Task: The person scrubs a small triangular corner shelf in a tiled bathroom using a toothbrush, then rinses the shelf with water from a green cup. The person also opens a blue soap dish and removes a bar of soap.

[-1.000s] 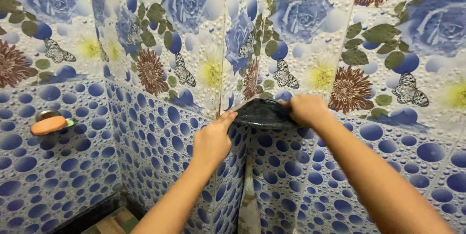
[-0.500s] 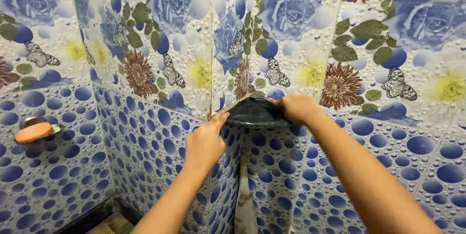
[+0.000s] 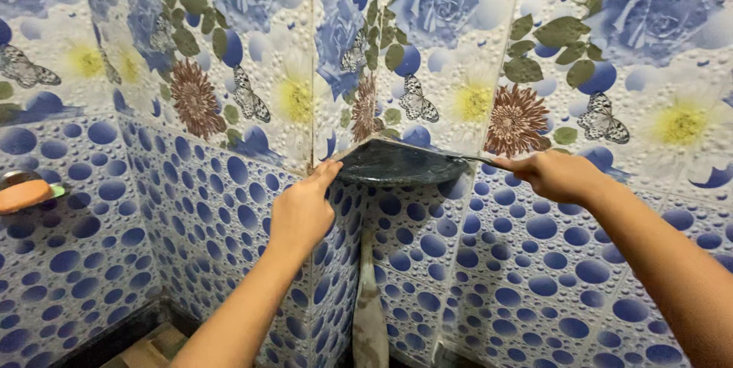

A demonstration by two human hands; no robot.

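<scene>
A dark, quarter-round corner shelf (image 3: 397, 163) is fixed where two tiled walls meet. My left hand (image 3: 301, 211) is just left of it, fingers curled, with one extended fingertip touching the shelf's left tip. My right hand (image 3: 553, 175) is against the right wall, past the shelf's right end. Its fingers are closed, and the fingertips meet a thin dark strip that runs out from the shelf along the tile seam. Whether that hand pinches the strip is unclear. The shelf top looks bare.
An orange soap bar (image 3: 21, 194) lies in a wall-mounted dish at the far left. A stained vertical strip (image 3: 370, 314) runs down the corner below the shelf. A tan block (image 3: 145, 354) lies on the dark floor at the bottom left.
My right hand has slid off the shelf's right rim, rightward along the wall seam. My left hand stays at the shelf's left tip. The view has shifted right.
</scene>
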